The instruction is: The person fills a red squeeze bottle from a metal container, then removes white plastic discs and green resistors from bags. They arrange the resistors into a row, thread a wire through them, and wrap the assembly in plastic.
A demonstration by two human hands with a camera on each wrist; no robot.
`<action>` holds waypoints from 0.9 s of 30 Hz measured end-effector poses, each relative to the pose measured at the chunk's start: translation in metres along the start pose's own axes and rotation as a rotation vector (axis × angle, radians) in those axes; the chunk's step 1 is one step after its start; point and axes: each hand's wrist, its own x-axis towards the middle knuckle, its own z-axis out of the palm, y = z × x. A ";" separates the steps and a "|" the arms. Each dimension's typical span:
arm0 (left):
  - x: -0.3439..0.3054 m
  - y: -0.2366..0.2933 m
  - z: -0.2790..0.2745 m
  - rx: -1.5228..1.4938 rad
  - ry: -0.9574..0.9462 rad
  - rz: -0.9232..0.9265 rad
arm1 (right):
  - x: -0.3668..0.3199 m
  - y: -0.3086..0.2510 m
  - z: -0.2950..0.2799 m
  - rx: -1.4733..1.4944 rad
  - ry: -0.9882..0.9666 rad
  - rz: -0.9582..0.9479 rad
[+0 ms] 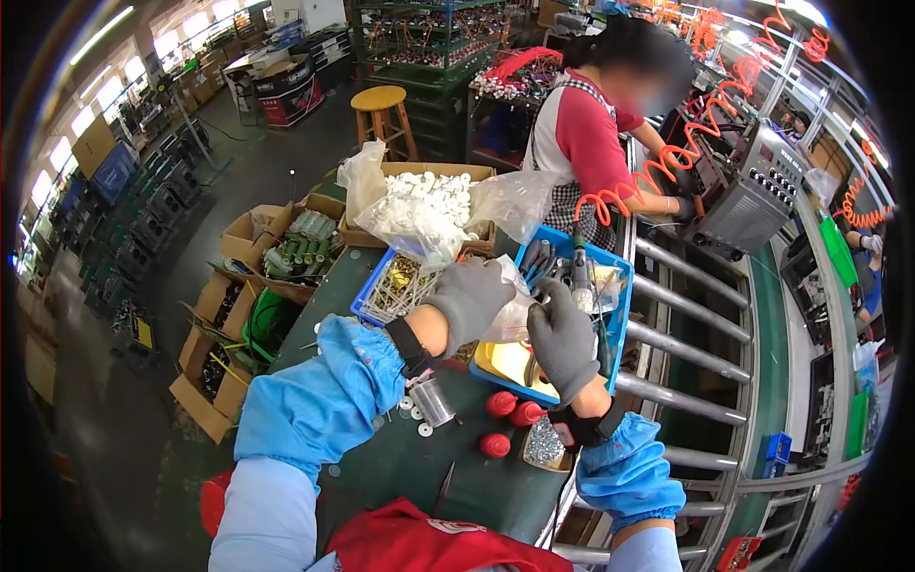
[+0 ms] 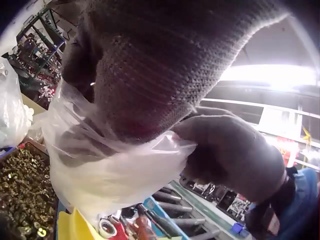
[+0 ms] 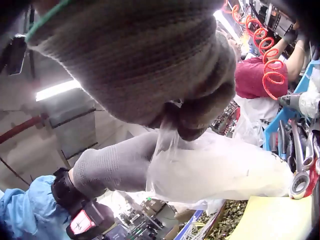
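A translucent white plastic bag (image 1: 512, 317) hangs between my two grey-gloved hands, above the blue bin (image 1: 624, 315). With finger and thumb my right hand (image 1: 560, 336) pinches the bag's edge, which shows as a gathered fold in the right wrist view. My left hand (image 1: 472, 297) reaches in at the bag's mouth from the other side. Its fingers are behind the cloudy film, so I cannot tell whether they grip something. Below the bag, the bin holds a yellow tray (image 2: 75, 227), a ratchet wrench (image 3: 300, 182) and other hand tools.
A carton of white round parts (image 1: 434, 195) stands behind, beside a blue tray (image 1: 367, 305) of rods and brass pieces. Red-capped bottles (image 1: 500, 404), a clear cylinder (image 1: 432, 402) and washers (image 1: 425, 430) are on the green bench. Rollers (image 1: 691, 334) run at right; another person (image 1: 591, 124) works beyond.
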 end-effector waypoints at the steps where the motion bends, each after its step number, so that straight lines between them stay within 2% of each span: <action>1: -0.003 -0.002 0.000 -0.009 0.056 0.077 | -0.002 -0.002 -0.002 -0.001 0.030 -0.013; 3: -0.010 -0.009 0.000 -0.025 0.172 0.229 | -0.003 0.003 -0.003 0.021 0.094 -0.108; 6: -0.030 -0.006 -0.008 -0.058 0.522 0.268 | 0.000 0.005 -0.007 0.046 0.146 -0.153; 7: -0.027 -0.003 0.002 -0.129 0.537 0.236 | 0.000 0.005 -0.005 0.056 0.130 -0.214; 10: -0.013 0.008 0.015 0.095 0.539 0.150 | 0.000 0.003 0.001 0.080 0.081 -0.406; 11: -0.007 0.010 0.019 0.139 0.533 0.113 | -0.002 -0.005 -0.002 0.136 0.051 -0.325; 14: 0.005 -0.005 0.008 -0.022 0.547 0.034 | 0.003 0.014 -0.008 0.102 0.119 -0.277; 15: 0.007 -0.008 -0.002 -0.106 0.780 -0.025 | 0.006 0.020 -0.011 0.155 0.130 -0.258; 18: 0.012 -0.023 -0.071 -0.632 0.566 -0.213 | 0.024 0.023 -0.024 0.040 0.178 -0.400; 19: 0.009 -0.027 -0.085 -0.677 0.669 -0.158 | 0.026 0.019 -0.026 0.059 0.154 -0.321; 22: 0.011 -0.046 -0.112 -1.114 0.599 -0.105 | 0.029 -0.003 -0.037 0.061 0.062 -0.127; 24: 0.006 -0.055 -0.128 -1.165 0.639 -0.072 | 0.028 -0.015 -0.046 -0.013 -0.028 -0.042; 27: -0.015 -0.056 -0.159 -1.373 0.595 -0.039 | 0.027 0.000 -0.039 0.010 0.044 -0.071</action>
